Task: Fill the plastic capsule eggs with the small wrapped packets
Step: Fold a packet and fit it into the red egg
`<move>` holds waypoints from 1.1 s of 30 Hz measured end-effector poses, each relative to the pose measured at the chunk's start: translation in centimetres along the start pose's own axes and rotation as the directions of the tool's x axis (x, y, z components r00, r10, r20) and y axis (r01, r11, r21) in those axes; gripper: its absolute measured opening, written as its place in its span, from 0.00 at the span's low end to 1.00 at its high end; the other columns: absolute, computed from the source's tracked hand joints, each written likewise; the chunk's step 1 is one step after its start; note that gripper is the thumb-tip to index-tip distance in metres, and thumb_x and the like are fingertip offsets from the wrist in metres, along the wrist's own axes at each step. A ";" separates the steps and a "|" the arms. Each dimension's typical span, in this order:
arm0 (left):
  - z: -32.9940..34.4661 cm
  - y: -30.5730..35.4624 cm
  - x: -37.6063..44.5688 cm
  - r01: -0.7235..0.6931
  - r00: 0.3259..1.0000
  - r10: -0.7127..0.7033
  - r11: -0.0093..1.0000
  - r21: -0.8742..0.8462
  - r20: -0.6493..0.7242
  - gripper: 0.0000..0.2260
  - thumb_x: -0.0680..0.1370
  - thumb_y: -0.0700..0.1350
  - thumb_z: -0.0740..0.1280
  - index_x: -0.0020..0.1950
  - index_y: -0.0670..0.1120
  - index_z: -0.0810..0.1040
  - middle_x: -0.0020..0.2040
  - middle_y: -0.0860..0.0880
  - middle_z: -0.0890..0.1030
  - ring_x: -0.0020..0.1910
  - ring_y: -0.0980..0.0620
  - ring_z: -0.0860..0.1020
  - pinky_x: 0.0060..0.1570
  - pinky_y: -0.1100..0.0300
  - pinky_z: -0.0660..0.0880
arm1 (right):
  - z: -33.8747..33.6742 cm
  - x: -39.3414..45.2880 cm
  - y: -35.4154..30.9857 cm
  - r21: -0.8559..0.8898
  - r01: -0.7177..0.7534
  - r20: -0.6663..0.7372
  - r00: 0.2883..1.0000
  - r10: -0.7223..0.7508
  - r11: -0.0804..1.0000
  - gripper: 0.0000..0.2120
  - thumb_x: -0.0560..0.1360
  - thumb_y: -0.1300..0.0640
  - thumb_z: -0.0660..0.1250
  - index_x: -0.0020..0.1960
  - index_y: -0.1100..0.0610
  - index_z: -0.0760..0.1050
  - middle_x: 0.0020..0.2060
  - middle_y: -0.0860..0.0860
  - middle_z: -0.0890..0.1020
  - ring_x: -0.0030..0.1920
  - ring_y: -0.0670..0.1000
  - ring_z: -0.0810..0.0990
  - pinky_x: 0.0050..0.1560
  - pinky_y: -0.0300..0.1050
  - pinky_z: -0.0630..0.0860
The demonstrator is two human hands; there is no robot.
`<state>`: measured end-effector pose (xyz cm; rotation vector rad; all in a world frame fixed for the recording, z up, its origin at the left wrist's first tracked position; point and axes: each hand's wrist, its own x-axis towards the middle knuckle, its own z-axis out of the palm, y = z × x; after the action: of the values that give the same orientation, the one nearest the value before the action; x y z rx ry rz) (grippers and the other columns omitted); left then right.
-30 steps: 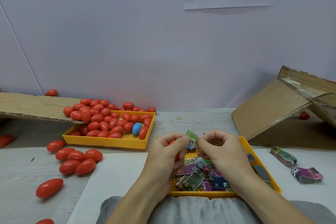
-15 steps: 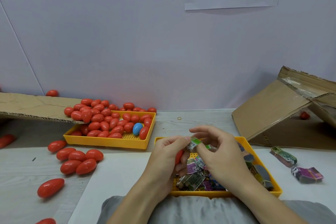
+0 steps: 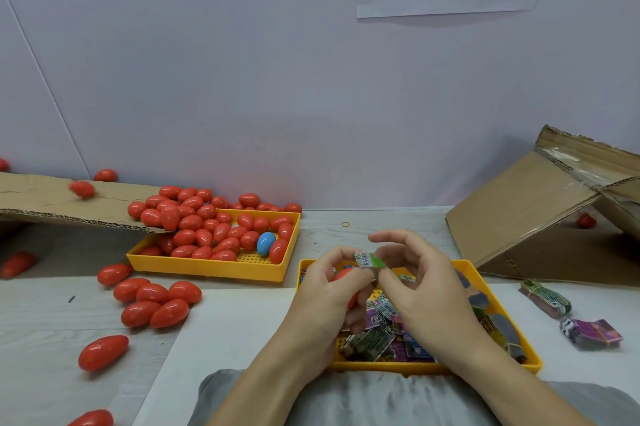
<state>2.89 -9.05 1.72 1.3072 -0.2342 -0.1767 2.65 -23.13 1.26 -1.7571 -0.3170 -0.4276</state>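
My left hand point(image 3: 323, 290) holds a red capsule egg point(image 3: 344, 278) over the near yellow tray point(image 3: 465, 266), which holds several wrapped packets point(image 3: 375, 339). A small green packet point(image 3: 369, 260) sits at the top of the egg, pinched between my left thumb and the fingertips of my right hand point(image 3: 420, 290). My right index finger is raised above it. A second yellow tray point(image 3: 207, 264) to the left is heaped with red eggs and one blue egg point(image 3: 266, 243).
Loose red eggs point(image 3: 154, 302) lie on the table at the left. A cardboard flap point(image 3: 52, 202) overhangs the far tray. A tipped cardboard box point(image 3: 540, 218) stands at the right, with two packet bundles point(image 3: 571, 318) in front of it. White paper point(image 3: 221, 332) lies under my arms.
The green packet has gone from upright between both hands to lying over the egg's top. My right hand's fingers have spread and its index finger has lifted. An egg is rolling on the cardboard flap.
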 end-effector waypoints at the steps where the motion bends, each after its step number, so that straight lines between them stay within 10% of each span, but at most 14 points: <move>1: 0.0 0.0 0.0 0.001 1.000 -0.001 1.000 0.000 -0.007 0.10 0.70 0.41 0.69 0.49 0.45 0.74 0.29 0.47 0.68 0.24 0.52 0.61 0.23 0.63 0.63 | 0.0 0.0 -0.1 0.010 0.006 0.010 1.000 -0.006 1.000 0.21 0.75 0.67 0.68 0.52 0.40 0.79 0.43 0.43 0.81 0.48 0.46 0.82 0.43 0.38 0.79; 22: -0.1 -0.1 0.3 0.054 0.991 -0.050 0.998 0.027 -0.127 0.14 0.75 0.36 0.63 0.42 0.54 0.81 0.30 0.47 0.70 0.23 0.52 0.63 0.24 0.62 0.62 | -0.5 0.3 -0.2 0.350 -0.142 0.172 0.981 0.086 0.926 0.15 0.71 0.58 0.68 0.55 0.45 0.81 0.38 0.49 0.80 0.37 0.43 0.77 0.38 0.37 0.74; 27: 0.1 0.0 0.3 0.052 0.993 -0.056 0.998 -0.036 -0.104 0.11 0.69 0.46 0.65 0.49 0.46 0.79 0.31 0.46 0.71 0.24 0.51 0.64 0.24 0.62 0.65 | -0.4 0.6 0.5 0.354 -0.160 0.043 0.987 0.154 0.922 0.17 0.77 0.68 0.67 0.52 0.45 0.81 0.38 0.52 0.83 0.35 0.50 0.78 0.35 0.39 0.75; 33: 0.0 -0.6 0.7 0.068 0.971 -0.076 0.997 -0.039 -0.225 0.13 0.78 0.35 0.53 0.52 0.42 0.77 0.34 0.46 0.74 0.27 0.52 0.68 0.24 0.62 0.64 | -0.5 0.9 0.8 0.287 -0.173 -0.124 0.969 0.216 0.942 0.12 0.78 0.64 0.68 0.54 0.48 0.79 0.39 0.53 0.85 0.31 0.48 0.78 0.36 0.46 0.75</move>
<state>3.56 -9.32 1.22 1.2933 0.0104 -0.0909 3.72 -23.81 1.08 -1.4576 -0.0845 -0.3549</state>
